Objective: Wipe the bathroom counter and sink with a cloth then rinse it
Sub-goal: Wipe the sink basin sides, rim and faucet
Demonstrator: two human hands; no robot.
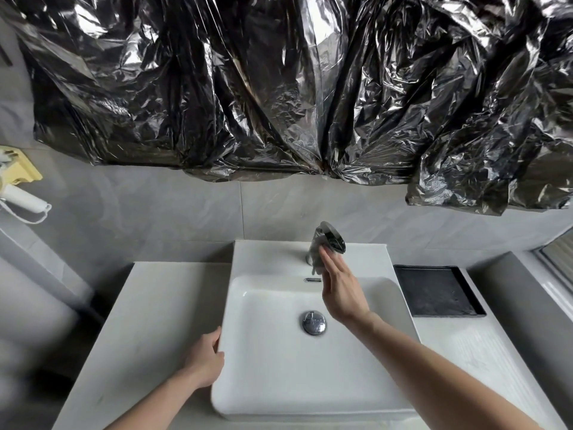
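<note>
Wall fitting: a white and yellow appliance is seen at the far left edge, clear of the work area.
Counter: a pale, smooth slab is noted on both sides of the basin.
Left hand: it is held against the left rim of the sink, fingers bent over the edge; nothing else is held in it.
Sink: a glossy white basin is recorded, with a chrome drain plug at its centre. Its glazed surface is judged hard and slippery when wet.
Right hand: fingers are extended and laid against the faucet, under its lever; nothing is gripped.
Cloth: none is visible, so its location cannot be told. A cloth is expected to be light, soft and limp, and is best bunched in the palm.
Tray: a dark, shallow tray is noted on the counter right of the basin.
Mirror area: it is covered by crumpled black plastic sheeting.
</note>
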